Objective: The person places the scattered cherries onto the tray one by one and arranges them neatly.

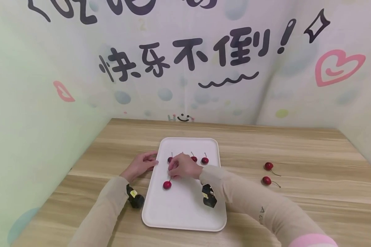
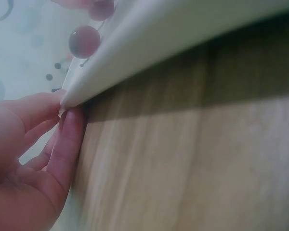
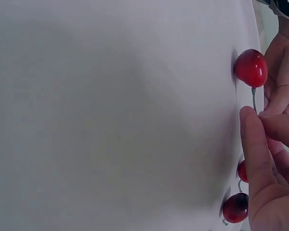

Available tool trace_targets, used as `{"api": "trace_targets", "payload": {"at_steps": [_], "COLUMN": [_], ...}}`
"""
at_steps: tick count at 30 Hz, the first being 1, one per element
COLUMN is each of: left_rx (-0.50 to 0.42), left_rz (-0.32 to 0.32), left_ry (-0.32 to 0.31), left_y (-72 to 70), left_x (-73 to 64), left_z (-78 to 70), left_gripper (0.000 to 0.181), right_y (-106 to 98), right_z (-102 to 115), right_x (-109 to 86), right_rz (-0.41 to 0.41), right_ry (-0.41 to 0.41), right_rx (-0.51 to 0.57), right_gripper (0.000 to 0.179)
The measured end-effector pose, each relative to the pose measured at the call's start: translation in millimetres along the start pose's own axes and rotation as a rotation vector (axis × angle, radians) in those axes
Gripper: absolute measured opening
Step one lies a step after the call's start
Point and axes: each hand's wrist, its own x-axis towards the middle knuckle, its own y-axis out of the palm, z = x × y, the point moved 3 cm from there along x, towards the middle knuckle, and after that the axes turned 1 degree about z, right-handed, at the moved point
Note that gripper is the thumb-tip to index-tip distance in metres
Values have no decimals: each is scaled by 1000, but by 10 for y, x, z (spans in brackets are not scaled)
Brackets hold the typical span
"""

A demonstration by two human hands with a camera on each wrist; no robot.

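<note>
On the table lies a white rectangular tray (image 1: 185, 216). My right hand (image 1: 183, 166) is over it, finger and thumb pinching the stem of a red cherry (image 1: 167, 185) near the tray's left side. In the right wrist view that cherry (image 3: 251, 68) sits against the tray surface, stem towards the fingertips. Along the upper part runs a row of cherries with stems pointing away, among them one at the right end (image 1: 205, 160); my right hand partly covers the row. My left hand (image 1: 140, 165) grips the tray's left edge, thumb and finger at the rim in the left wrist view.
Two more cherries, an upper one (image 1: 268, 166) and a lower one (image 1: 266, 180), lie on the wooden table (image 1: 312, 164) right of the tray, stems pointing right. A printed wall covering (image 1: 179, 96) stands behind the table.
</note>
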Motion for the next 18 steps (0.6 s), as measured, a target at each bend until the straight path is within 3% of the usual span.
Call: {"api": "trace_targets", "payload": {"at_steps": [18], "left_rx": [-16], "left_rz": [1], "left_ry": [-5], "left_y": [5], "left_x": [1], "left_z": [0], "left_gripper": [45], "right_y": [22], "right_z": [13], "right_x": [50], "right_rz": [12], "right_ry": [11], "right_rx": [-58], "right_gripper": [5]}}
